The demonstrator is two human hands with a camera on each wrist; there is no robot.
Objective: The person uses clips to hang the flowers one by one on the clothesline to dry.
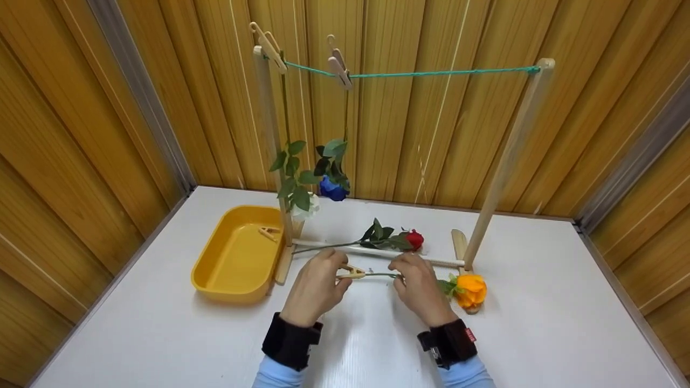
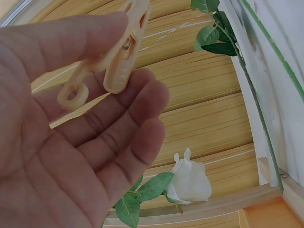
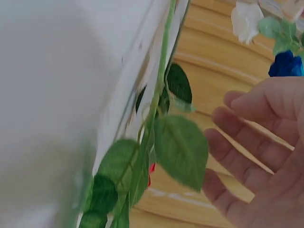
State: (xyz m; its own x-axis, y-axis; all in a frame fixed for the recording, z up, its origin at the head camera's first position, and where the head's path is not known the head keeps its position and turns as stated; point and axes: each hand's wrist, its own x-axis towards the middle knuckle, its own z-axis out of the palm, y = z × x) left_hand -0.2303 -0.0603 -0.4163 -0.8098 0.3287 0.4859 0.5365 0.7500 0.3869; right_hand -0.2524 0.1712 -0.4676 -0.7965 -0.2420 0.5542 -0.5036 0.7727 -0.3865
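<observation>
My left hand [image 1: 315, 288] pinches a beige hooked clothespin [image 2: 126, 50] between thumb and forefinger, its other fingers loosely curved. In the head view the clothespin overlaps the thin green stem [image 1: 381, 275] of an orange rose [image 1: 471, 291]. My right hand [image 1: 419, 285] is beside that stem, and the right wrist view shows its fingers [image 3: 242, 147] relaxed and parted, with the rose's leaves [image 3: 180, 149] next to them. Behind both hands a red rose [image 1: 414, 240] lies along the rack's white bottom bar [image 1: 442, 262].
A green cord [image 1: 431, 73] spans two wooden posts [image 1: 506, 167]. Clothespins [image 1: 339, 70] on it hold a blue rose [image 1: 334, 187] and a white rose [image 2: 190, 183], heads down. The yellow tub [image 1: 205, 269] on the left contains another clothespin [image 1: 268, 233].
</observation>
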